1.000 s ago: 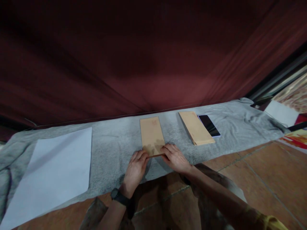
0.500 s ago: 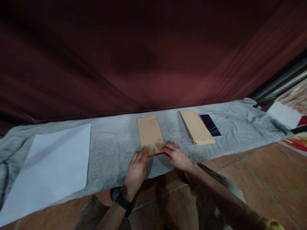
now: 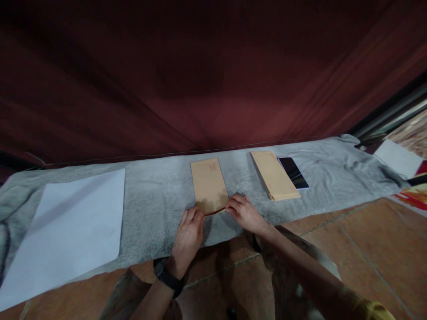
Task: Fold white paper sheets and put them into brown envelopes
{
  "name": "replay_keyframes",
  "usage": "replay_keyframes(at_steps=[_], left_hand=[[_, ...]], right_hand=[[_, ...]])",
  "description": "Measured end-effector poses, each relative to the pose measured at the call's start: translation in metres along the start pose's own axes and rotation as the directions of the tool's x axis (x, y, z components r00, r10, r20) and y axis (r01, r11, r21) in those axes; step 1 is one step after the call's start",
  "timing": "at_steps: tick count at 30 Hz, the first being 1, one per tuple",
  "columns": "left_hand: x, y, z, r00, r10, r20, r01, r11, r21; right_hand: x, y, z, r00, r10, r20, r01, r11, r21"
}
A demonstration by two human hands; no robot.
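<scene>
A tan paper envelope (image 3: pixel 210 182) with faint red print near its far right corner lies on the grey cloth in front of me. My left hand (image 3: pixel 189 229) pinches its near left corner. On the near right corner, my right hand (image 3: pixel 245 213) closes its fingers in the same way. Between the hands the near edge bows slightly and shows a narrow dark gap. Both thumbs are mostly hidden.
To the right lie more tan envelopes (image 3: pixel 275 175), apparently stacked, beside a dark phone (image 3: pixel 293 172). Large white paper sheets (image 3: pixel 80 222) cover the left part of the grey cloth (image 3: pixel 153 200). A dark red curtain (image 3: pixel 213 89) hangs behind; brown floor tiles (image 3: pixel 367 240) show in front.
The envelope's near edge has gone from nearly straight to bowed, with a gap showing. My right hand has shifted slightly right and away from me. The view has tilted a little.
</scene>
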State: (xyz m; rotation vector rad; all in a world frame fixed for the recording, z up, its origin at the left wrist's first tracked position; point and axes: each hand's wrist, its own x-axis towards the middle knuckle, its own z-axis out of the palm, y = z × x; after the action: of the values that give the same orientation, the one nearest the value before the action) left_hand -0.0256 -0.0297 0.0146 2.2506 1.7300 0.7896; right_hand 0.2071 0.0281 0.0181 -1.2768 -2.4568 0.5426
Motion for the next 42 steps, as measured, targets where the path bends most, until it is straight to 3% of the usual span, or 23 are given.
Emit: replay_keyframes(at_steps=[8, 13, 26, 42], left_hand=[[0.005, -0.005, 0.005, 0.995, -0.100, -0.012, 0.098, 0.990, -0.098], [0.004, -0.004, 0.006, 0.989, -0.141, -0.039, 0.139, 0.989, -0.053], [0.005, 0.002, 0.003, 0.990, -0.110, -0.087, 0.118, 0.988, 0.096], [0.010, -0.007, 0.004, 0.989, -0.140, -0.045, 0.143, 0.987, 0.075]], right_hand=[[0.000, -0.005, 0.004, 0.996, 0.076, -0.045, -0.075, 0.997, 0.011], [0.000, -0.004, 0.005, 0.993, 0.105, -0.053, -0.104, 0.994, 0.011], [-0.002, -0.010, 0.006, 0.986, 0.145, -0.079, -0.152, 0.984, -0.087], [-0.003, -0.011, 0.010, 0.978, 0.170, -0.124, -0.181, 0.980, -0.086]])
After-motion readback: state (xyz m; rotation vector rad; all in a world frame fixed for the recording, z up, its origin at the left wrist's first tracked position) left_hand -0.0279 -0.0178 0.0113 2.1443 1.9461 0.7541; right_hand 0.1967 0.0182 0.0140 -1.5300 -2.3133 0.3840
